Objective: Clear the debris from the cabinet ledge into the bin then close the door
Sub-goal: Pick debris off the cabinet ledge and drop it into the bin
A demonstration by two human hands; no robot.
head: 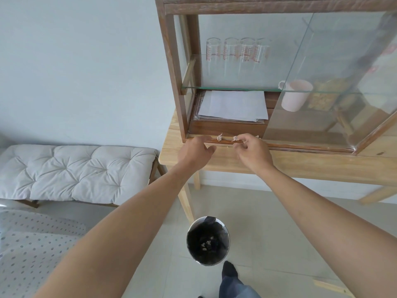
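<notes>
Glass door (335,82) slid aside; bin (208,240) below ledge (225,141).

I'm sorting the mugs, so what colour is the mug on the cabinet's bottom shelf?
Pale pink. The mug shows in the head view, seen through the glass door.

two hands (196,150), four glasses (237,51), one mug (295,95), one bin (208,240)

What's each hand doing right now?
Left hand: open, resting at the cabinet ledge, holding nothing.
Right hand: fingertips pinched on a debris scrap.
</notes>
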